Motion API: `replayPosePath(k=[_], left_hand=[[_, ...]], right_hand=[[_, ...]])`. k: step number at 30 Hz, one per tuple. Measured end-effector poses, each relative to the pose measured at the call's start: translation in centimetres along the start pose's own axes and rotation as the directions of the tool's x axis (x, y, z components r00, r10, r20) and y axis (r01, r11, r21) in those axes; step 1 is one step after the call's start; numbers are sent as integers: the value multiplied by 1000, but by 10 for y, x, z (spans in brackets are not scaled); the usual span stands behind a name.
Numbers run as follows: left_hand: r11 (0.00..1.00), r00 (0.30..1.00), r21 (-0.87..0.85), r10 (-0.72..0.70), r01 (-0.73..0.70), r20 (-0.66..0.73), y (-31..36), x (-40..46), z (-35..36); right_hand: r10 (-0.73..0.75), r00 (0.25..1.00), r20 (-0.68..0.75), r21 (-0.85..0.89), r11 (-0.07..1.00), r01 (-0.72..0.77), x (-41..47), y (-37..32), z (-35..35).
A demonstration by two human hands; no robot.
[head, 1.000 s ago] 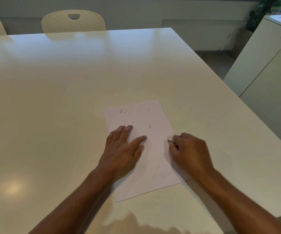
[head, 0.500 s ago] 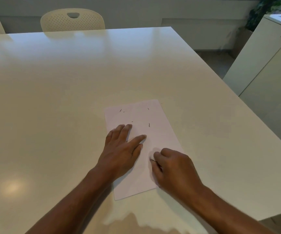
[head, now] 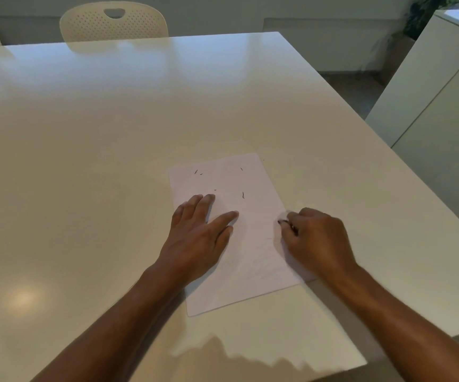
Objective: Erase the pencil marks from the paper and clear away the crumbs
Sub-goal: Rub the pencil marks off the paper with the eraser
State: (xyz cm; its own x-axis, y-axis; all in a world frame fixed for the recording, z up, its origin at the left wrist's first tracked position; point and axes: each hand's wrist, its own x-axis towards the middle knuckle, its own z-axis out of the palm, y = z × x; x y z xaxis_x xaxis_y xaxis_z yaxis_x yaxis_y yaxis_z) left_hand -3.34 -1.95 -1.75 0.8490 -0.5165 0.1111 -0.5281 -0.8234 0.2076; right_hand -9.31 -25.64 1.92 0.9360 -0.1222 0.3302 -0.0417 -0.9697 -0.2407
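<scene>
A white sheet of paper (head: 250,244) lies on the table (head: 112,161) in front of me. Several small dark eraser crumbs (head: 243,195) are scattered over its far half, and faint pencil lines show on its near half. My left hand (head: 198,238) lies flat on the sheet's left side, fingers spread, pinning it down. My right hand (head: 316,241) is curled at the sheet's right edge, fingertips pinched on a small white eraser (head: 283,216) that is mostly hidden by the fingers.
Two perforated cream chairs (head: 113,22) stand at the table's far edge. A white cabinet (head: 438,106) stands to the right, with a plant (head: 426,15) behind it. The table's right edge runs close to my right forearm.
My right hand swept from the sheet's right edge in toward its lower middle and back out to the right edge. My left hand stayed flat on the paper.
</scene>
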Motion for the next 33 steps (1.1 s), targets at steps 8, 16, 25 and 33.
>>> replayPosePath(k=[8, 16, 25, 33], left_hand=[[1000, 1000, 2, 2, -2, 2, 1, 0, -2], [1000, 1000, 9, 5, -5, -18, 1, 1, -1], [1000, 1000, -5, 5, -5, -15, 1, -1, -2], [1000, 1000, -11, 6, -6, -12, 1, -1, -1]], right_hand=[[-112, 992, 65, 66, 992, 108, -21, -21, 1], [-199, 974, 107, 80, 978, 191, -40, -40, -2], [-167, 983, 79, 75, 984, 161, -41, -43, -4], [-32, 999, -4, 9, 999, 32, -17, -12, -4]])
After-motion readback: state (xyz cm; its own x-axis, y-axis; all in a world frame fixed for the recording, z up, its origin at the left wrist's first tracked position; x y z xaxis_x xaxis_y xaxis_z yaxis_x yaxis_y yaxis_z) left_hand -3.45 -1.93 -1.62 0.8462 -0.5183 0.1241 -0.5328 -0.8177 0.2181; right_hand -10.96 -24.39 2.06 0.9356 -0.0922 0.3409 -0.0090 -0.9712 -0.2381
